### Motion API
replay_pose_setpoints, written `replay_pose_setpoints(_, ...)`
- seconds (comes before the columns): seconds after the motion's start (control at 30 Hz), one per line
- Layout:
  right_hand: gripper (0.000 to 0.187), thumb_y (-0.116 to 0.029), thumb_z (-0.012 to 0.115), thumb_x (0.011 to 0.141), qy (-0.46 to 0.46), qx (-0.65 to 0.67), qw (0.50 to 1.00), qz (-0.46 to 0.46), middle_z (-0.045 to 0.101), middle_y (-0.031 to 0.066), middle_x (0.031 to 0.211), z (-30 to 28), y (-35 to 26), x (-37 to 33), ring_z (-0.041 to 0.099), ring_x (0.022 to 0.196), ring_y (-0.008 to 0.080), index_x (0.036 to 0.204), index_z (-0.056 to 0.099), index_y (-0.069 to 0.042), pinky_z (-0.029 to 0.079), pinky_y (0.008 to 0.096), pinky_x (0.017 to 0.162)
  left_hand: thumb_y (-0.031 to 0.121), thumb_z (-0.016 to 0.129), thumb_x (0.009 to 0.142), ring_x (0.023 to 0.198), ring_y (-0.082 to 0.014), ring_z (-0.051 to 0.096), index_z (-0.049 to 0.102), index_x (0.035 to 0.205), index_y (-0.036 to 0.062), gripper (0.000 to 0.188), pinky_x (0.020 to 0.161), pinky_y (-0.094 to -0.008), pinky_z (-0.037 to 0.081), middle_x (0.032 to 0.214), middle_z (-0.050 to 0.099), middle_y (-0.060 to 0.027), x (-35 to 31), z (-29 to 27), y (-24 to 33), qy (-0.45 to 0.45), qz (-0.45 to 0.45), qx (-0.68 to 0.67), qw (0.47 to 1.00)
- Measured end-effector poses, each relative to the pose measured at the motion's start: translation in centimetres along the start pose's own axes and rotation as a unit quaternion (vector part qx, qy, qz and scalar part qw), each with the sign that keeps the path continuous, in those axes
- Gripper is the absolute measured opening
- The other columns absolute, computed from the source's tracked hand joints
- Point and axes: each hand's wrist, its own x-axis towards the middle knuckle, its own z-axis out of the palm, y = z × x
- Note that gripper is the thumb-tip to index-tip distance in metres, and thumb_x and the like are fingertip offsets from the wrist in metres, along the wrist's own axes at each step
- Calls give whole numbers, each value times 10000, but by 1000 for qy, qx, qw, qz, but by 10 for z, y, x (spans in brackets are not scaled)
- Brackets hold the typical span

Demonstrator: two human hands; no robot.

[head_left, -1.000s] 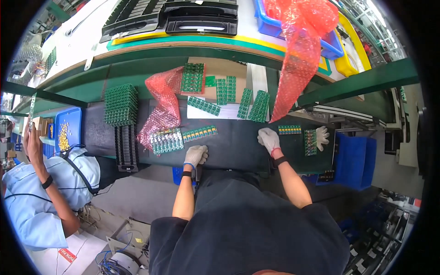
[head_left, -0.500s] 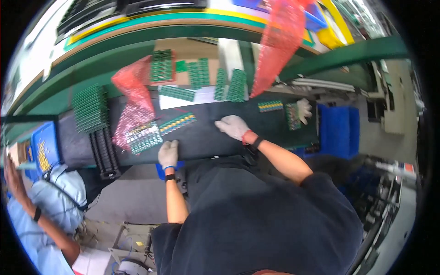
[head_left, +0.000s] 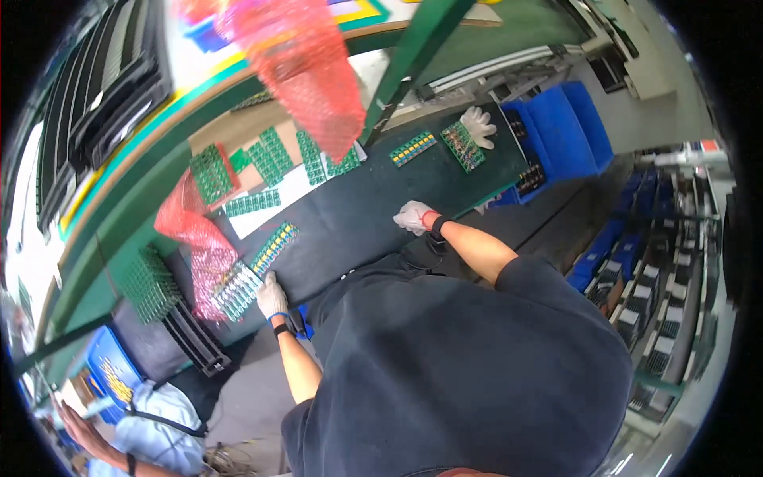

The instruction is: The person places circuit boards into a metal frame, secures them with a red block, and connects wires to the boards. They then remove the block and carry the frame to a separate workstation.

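Note:
My left hand point(head_left: 272, 296), in a pale glove, rests at the front edge of the bench with its fingers stretched out. It is beside a circuit board panel with white parts point(head_left: 237, 291); whether it touches the panel I cannot tell. My right hand point(head_left: 413, 217), also gloved, lies on the dark mat point(head_left: 342, 215) with the fingers curled in and no object showing in it. Just beyond the left hand is a green strip of boards with yellow parts point(head_left: 274, 248). A pink bubble-wrap bag point(head_left: 208, 256) lies left of the white-part panel.
Several green board panels point(head_left: 270, 156) lie along the back. A similar strip point(head_left: 413, 149), a populated board point(head_left: 462, 146) and a loose glove point(head_left: 478, 126) are at right, near blue bins point(head_left: 560, 131). Bubble wrap point(head_left: 306, 75) hangs from the shelf. A co-worker's arm point(head_left: 87, 433) shows lower left.
The view has swung to the right, so the bench appears tilted and more racks show at right. My right hand has drawn back toward the bench's front edge, its fingers more curled.

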Motion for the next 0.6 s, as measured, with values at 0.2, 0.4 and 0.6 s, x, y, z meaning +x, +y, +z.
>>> replay_pose_setpoints(0.2,291,-273,614,977,75,80,994,0,536,-6,586,4,22,-29,490,446,134,759,618,-80,335,327,404,408,595,1007,379,-209,471,513,621,141,476,382,-381,390,511,492,-49,-2,-35,57,-114,-204,-305,923)
replay_pose_setpoints(0.4,312,-301,612,982,124,113,985,-36,521,-9,591,17,12,-30,502,462,129,753,619,-89,370,326,421,412,607,989,408,-168,454,493,668,170,417,384,-328,350,543,494,-12,-18,-59,71,-132,-238,-298,915)
replay_pose_setpoints(0.6,309,-319,615,986,97,215,971,-43,537,11,600,18,26,-15,524,485,140,781,632,-89,407,332,450,421,589,1008,390,-196,486,544,684,114,449,379,-332,407,554,542,-56,-37,-56,72,-137,-224,-238,935)
